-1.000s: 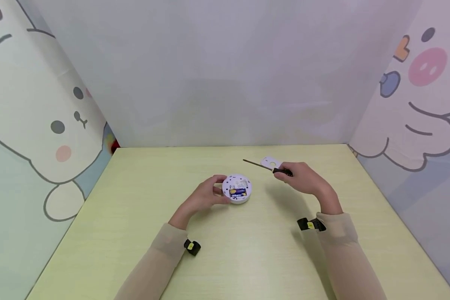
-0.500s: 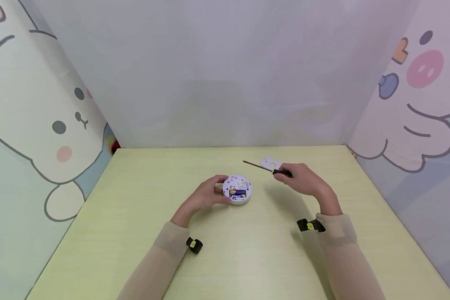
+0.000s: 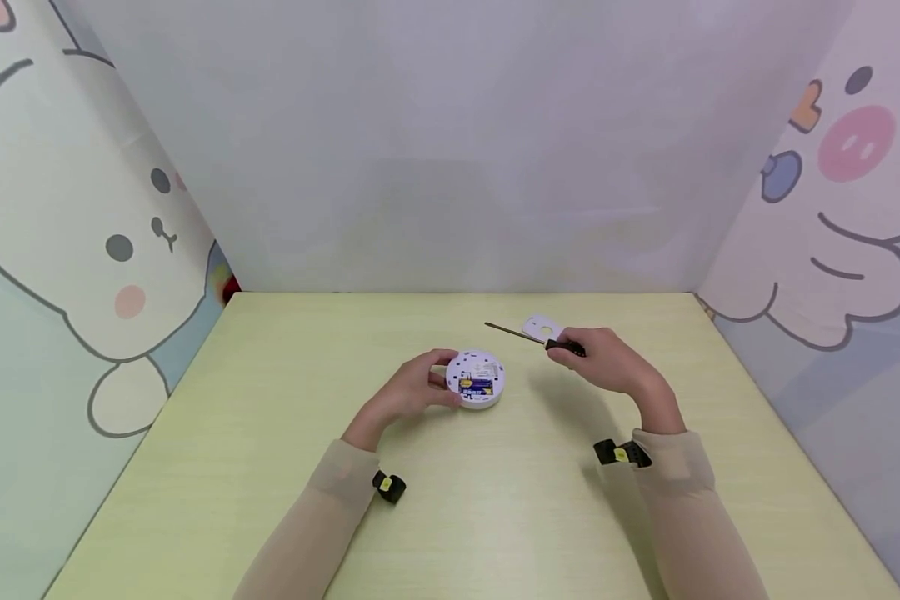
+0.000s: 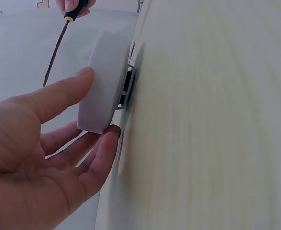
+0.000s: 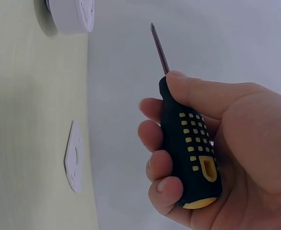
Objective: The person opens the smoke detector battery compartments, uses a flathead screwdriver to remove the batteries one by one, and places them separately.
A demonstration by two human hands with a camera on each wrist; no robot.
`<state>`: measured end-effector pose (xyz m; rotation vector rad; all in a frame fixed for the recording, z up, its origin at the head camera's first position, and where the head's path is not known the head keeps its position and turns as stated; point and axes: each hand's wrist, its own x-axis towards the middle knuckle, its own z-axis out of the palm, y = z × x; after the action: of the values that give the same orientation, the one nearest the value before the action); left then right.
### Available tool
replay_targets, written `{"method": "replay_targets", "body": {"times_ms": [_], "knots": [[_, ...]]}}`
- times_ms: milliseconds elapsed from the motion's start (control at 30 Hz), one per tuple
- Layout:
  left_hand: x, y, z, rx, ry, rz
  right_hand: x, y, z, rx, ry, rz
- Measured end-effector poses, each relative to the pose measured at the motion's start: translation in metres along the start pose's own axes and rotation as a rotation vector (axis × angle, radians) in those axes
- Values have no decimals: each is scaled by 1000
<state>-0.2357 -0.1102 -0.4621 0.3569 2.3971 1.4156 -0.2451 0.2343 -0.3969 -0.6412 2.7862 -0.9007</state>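
My left hand holds a round white smoke detector by its left edge, thumb on the near side and fingers on the far side. Its open back faces up and shows blue and yellow batteries. In the left wrist view, a slotted grille juts from the underside, close over the table. My right hand grips a screwdriver by its black handle with yellow dots, fingers wrapped round it. The shaft points left and a little away from me, its tip raised and apart from the detector.
A flat white mounting plate with a round hole lies on the pale wooden table, behind the screwdriver and partly covered by the right hand. Cloth walls printed with cartoon animals stand at both sides, and a plain grey wall at the back.
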Motion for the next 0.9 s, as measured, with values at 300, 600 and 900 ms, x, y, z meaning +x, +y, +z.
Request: {"method": "replay_targets", "body": {"times_ms": [300, 600, 900], "knots": [[0, 0, 0, -4, -8, 7, -2, -6, -9, -61, -47, -21], [0, -1, -1, -14, -8, 8, 2, -18, -28, -203, -159, -106], [-2, -2, -1, -33, -2, 2, 5, -39, -42, -389, -253, -187]]}}
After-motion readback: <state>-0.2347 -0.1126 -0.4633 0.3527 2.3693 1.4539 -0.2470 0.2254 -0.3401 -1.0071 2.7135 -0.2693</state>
